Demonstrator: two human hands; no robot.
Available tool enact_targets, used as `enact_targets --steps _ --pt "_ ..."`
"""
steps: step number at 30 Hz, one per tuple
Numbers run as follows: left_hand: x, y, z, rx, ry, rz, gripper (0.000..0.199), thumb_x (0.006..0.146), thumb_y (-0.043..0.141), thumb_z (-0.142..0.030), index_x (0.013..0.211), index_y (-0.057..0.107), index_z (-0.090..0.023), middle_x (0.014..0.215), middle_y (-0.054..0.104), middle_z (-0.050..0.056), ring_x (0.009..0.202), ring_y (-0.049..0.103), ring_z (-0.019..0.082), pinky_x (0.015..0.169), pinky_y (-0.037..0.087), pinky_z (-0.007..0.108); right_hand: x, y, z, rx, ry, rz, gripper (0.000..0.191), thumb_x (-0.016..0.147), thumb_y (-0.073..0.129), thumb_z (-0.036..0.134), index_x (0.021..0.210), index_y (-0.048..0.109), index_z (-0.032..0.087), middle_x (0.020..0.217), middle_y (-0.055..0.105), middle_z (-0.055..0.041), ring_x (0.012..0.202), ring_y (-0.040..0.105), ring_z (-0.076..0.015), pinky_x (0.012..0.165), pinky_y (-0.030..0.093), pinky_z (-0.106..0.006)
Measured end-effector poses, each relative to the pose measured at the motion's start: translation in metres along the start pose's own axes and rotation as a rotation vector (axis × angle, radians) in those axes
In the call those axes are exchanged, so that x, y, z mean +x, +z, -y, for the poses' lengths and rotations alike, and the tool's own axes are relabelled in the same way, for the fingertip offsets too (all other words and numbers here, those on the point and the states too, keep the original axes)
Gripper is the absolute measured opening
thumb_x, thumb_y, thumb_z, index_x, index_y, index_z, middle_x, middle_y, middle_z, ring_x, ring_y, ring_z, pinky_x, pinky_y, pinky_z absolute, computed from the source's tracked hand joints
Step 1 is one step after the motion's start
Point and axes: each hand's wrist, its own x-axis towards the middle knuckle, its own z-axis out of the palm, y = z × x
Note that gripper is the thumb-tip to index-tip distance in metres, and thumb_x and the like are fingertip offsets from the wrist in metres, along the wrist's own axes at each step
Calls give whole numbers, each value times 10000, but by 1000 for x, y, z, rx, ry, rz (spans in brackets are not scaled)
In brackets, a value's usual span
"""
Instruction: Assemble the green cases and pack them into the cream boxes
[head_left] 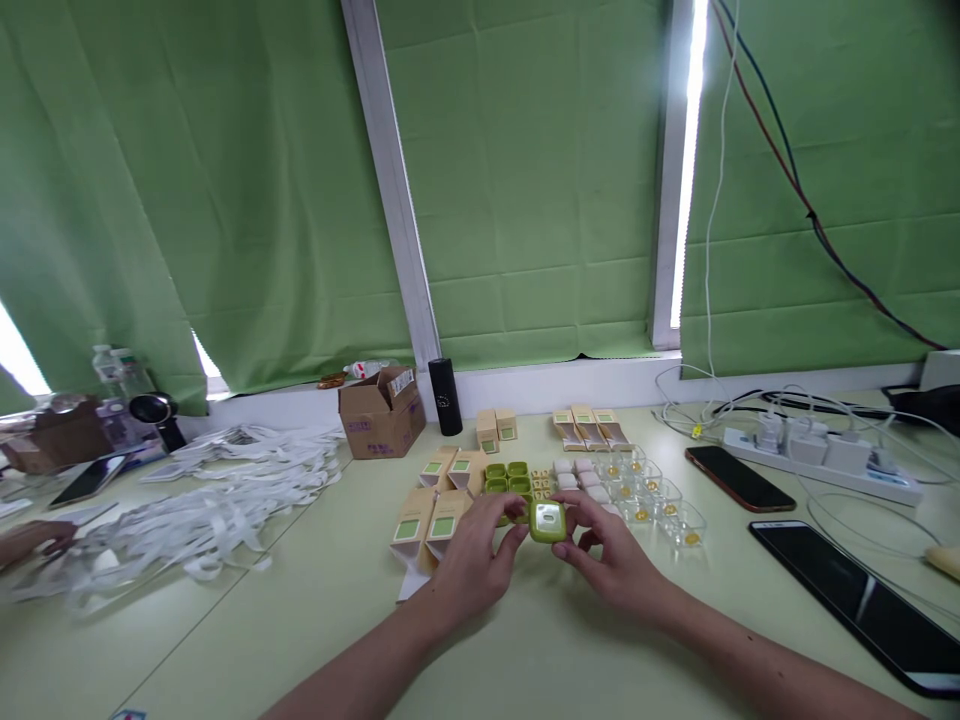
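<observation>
Left hand [480, 555] and right hand [613, 553] pinch small green case [547, 534] from either side, over bench [555, 655]; green cups [496, 471], clear boxes [685, 524] just beyond, cartons [411, 520] beside left fingers.

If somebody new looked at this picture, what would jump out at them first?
Probably the broad green curtains filling the upper half of the view. Next might come the tangled heap of white straps spread across the table at picture left. Then, low in the middle, the small green case in the right hand's fingers, with the left hand close beside it.
</observation>
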Motion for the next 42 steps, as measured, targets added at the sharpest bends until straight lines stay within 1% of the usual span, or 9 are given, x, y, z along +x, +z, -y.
enact_targets --steps 6,13,17,20,24,29,35,39,42 --pt "2 -8 -1 96 249 59 492 981 566 -112 1445 486 -257 1329 623 135 1258 555 293 1055 521 508 0 -4 5 37 -11 30 333 980 634 436 1248 573 249 937 631 -29 816 617 -186 683 572 -302" --pt "0 -7 -7 223 278 138 622 929 618 -61 1489 475 -291 1408 556 136 1338 491 311 1082 516 536 1 2 3 37 5 31 361 1007 589 513 1239 603 236 951 637 -40 813 612 -185 681 578 -306" --pt "-2 -2 -9 185 285 129 565 912 586 -15 1406 543 -285 1391 586 126 1309 522 293 1089 517 528 1 4 3 -8 -6 6 394 1027 551 526 1278 623 230 965 686 -56 810 649 -197 667 585 -313" --pt "-1 0 -6 57 225 67 514 934 600 -61 1398 553 -279 1369 606 124 1308 543 289 1097 517 525 1 0 2 -79 -41 -33 365 1064 488 498 1273 628 233 920 697 -50 811 668 -209 676 576 -323" --pt "2 3 3 -224 9 -64 423 960 645 -180 1368 589 -278 1390 617 119 1321 572 291 1106 521 511 5 -7 -5 -333 -162 -128 261 1089 430 371 1172 643 245 1006 715 -81 911 673 -250 782 563 -388" --pt "9 9 17 -640 -239 -124 473 916 749 -351 1348 608 -221 1411 635 144 1271 637 294 1089 542 492 10 -11 -10 -609 -232 18 223 1057 444 232 1069 667 231 1128 715 -107 1085 637 -302 912 537 -487" --pt "13 11 23 -843 -276 -170 595 822 858 -436 1319 639 -194 1340 677 154 1245 656 292 1080 553 478 8 -5 -10 -782 -217 185 289 1011 540 251 1272 663 237 1426 654 -98 1423 465 -380 1158 370 -630" --pt "13 10 21 -872 -271 -172 616 813 869 -443 1327 645 -187 1344 677 162 1238 661 294 1077 552 477 6 -3 -11 -798 -203 228 293 1037 507 278 1285 658 241 1483 631 -88 1481 412 -389 1197 291 -652" --pt "14 10 19 -893 -273 -170 601 798 886 -425 1308 671 -189 1347 682 162 1249 653 305 1071 549 466 7 -2 -9 -801 -199 229 287 1042 499 278 1275 663 244 1438 660 -87 1469 427 -361 1215 261 -617"
